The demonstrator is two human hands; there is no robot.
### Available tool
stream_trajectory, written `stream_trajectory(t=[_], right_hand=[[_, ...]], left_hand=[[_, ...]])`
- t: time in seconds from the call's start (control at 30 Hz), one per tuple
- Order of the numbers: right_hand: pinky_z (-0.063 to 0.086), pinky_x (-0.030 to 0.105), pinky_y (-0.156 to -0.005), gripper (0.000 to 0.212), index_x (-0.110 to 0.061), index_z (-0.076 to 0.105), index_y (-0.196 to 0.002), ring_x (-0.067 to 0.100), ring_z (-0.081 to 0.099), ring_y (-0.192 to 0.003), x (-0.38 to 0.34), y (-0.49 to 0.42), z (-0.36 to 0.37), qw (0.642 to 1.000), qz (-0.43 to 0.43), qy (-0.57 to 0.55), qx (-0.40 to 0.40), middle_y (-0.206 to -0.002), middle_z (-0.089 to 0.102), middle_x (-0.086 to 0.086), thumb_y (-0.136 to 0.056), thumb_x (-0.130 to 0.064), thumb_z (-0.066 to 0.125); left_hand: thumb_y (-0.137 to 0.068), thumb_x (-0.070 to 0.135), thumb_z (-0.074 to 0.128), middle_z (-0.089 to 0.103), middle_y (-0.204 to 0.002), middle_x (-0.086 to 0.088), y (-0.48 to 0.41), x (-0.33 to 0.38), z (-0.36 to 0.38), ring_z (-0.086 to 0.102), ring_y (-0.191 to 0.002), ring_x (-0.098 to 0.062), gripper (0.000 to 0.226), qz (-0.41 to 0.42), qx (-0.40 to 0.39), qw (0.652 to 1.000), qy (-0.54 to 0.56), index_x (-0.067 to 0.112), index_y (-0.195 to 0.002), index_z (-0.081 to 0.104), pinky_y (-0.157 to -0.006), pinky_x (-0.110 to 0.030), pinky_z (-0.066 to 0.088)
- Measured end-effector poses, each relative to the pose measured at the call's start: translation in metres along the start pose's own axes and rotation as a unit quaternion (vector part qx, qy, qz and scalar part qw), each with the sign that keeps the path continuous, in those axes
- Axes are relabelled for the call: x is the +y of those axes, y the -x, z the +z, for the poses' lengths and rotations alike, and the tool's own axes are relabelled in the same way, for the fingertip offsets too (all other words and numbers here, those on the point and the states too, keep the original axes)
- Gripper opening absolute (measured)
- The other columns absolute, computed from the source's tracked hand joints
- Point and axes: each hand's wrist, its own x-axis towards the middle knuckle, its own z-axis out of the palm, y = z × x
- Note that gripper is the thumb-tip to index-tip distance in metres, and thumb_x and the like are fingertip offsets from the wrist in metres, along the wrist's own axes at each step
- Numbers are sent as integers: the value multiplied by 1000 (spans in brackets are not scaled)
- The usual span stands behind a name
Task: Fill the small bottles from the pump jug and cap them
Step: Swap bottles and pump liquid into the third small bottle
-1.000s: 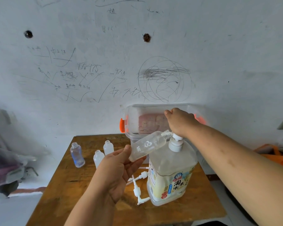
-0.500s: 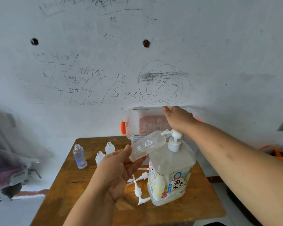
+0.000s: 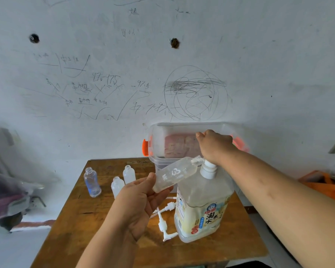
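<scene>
My left hand (image 3: pixel 137 204) grips a small translucent bottle (image 3: pixel 174 174) by its base, tilted so its threaded neck meets the spout of the pump jug (image 3: pixel 201 206). My right hand (image 3: pixel 215 146) lies on top of the jug's white pump head (image 3: pixel 208 170), fingers curled over it. The big clear jug holds pale liquid and wears a yellow label. Three uncapped small bottles stand at the table's back left: a clear one (image 3: pixel 92 181) and two frosted ones (image 3: pixel 129 174) (image 3: pixel 117 186). Loose white pump caps (image 3: pixel 163 219) lie beside the jug.
The wooden table (image 3: pixel 81 219) stands against a scribbled white wall. A clear plastic box (image 3: pixel 162 144) with orange latches sits behind the jug. An orange item (image 3: pixel 325 186) lies at the right, blurred clutter at the left.
The camera view has shifted slightly. Both hands, the held bottle and the pump head keep nearly the same pose; the pump head looks a little lower.
</scene>
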Motion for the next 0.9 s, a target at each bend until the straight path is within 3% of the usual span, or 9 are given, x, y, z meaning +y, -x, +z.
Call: stream_trajectory(t=[0.23,0.43,0.6,0.73,0.9], right_hand=[[35,38,-86,38,-16,31,-135,35,50,-111,0,4,-1,999,-7,-33,17,-120,46,15,-97,-12,27],[31,42,-105,43,-20,34,-143,34,44,-125,0,14,-24,993,7,-117,26,-135,47,14,-105,-27,17],[35,42,-97,49,-20,18,-148,35,45,-122,-2,9,-18,999,2,-34,-19,-135,40,16,-100,-15,27],[36,44,-91,42,-13,31,-136,36,48,-115,-3,3,-15,999,1,-41,-25,-125,43,17,-95,-6,33],[35,42,-92,45,-15,32,-137,36,49,-117,-2,-1,-4,1000,5,-27,-14,-126,44,14,-94,-6,34]], left_hand=[[-93,12,59,70,-101,-26,10,-1,2,74,-81,-37,19,-4,5,1000,6,-3,-105,58,-65,-38,61],[-93,13,59,70,-103,-26,14,4,5,74,-81,-36,18,3,-3,1000,6,-2,-104,57,-68,-41,60],[-94,13,58,69,-103,-25,10,2,5,74,-83,-36,16,2,-1,1000,2,0,-103,57,-69,-41,60],[-94,12,58,71,-101,-25,4,1,3,74,-84,-36,21,7,-11,1000,9,-4,-108,58,-69,-41,61],[-94,11,58,71,-102,-26,-1,0,0,74,-83,-36,22,3,-6,1000,8,-6,-109,58,-66,-39,61]])
